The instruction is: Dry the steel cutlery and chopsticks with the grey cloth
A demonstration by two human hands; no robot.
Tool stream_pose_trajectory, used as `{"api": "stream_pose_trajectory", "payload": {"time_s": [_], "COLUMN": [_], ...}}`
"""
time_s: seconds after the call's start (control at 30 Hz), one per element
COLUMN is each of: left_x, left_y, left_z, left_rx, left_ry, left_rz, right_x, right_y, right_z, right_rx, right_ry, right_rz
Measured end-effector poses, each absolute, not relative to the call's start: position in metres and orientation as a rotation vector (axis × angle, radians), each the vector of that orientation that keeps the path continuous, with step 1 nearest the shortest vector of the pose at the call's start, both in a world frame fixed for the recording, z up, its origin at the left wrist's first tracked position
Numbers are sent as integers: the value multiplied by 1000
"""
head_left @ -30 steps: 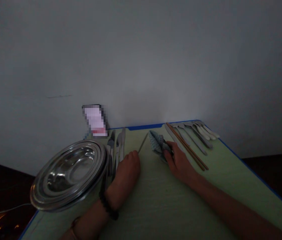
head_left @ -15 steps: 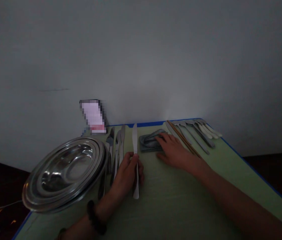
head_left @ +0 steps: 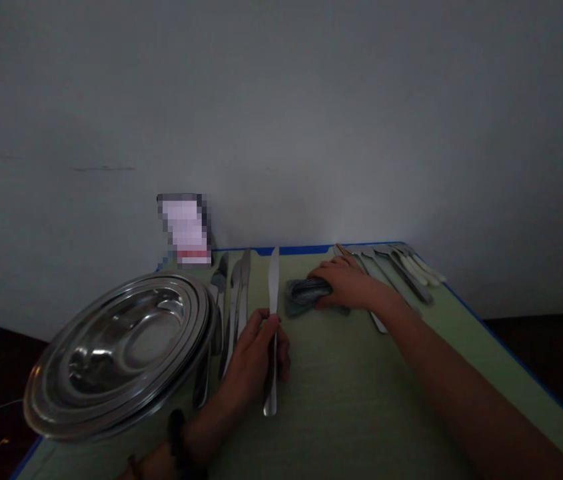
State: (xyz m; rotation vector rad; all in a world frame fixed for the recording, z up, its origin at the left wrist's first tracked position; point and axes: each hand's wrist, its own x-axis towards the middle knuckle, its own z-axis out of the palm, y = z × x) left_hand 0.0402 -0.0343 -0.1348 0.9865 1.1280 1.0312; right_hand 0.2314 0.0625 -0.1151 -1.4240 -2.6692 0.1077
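My left hand [head_left: 260,347] is closed around the handle of a metal table knife [head_left: 274,283], whose blade points away from me toward the wall. To its right, my right hand [head_left: 348,283] grips a dark grey cloth [head_left: 306,295], fingers curled over its right part; the cloth is bunched up on the green tabletop. The thumb side of that hand presses into the folds. Part of the cloth is hidden under the palm.
A stack of metal divided plates [head_left: 126,353] stands on the left of the green table [head_left: 331,413]. Several knives and other cutlery [head_left: 235,300] lie beside it. Chopsticks, spoons [head_left: 391,280] and white-handled cutlery [head_left: 414,267] lie at right. A phone [head_left: 186,227] leans against the wall.
My right hand has closed on the cloth, which is now more bunched. The left hand still holds the knife in nearly the same place.
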Motion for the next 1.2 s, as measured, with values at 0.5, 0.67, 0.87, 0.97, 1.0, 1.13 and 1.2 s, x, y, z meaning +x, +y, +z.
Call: {"api": "stream_pose_trajectory", "payload": {"time_s": [0.5, 0.67, 0.87, 0.97, 1.0, 1.13, 1.2], "left_x": [37, 37, 38, 38, 39, 40, 41], "left_y": [-32, -32, -31, -32, -32, -33, -33], "left_z": [-143, -143, -142, -140, -139, -135, -133], "left_rx": [999, 994, 1041, 1047, 1049, 1060, 1050], "left_ry": [1044, 1027, 1111, 1164, 1175, 1216, 1247], "left_rz": [1024, 1041, 985, 933, 925, 968, 977], "right_x": [233, 230, 231, 234, 235, 237, 237], "right_y": [56, 54, 56, 56, 56, 52, 45], "right_z": [-93, -97, -104, -106, -106, -99, -91], "right_rx": [-1329, -1357, -1580, -1613, -1629, -1608, -1527], "right_ry": [-2619, -2556, -2441, -2484, -2484, -2414, -2447], "right_rz": [512, 745, 825, 912, 880, 461, 369]}}
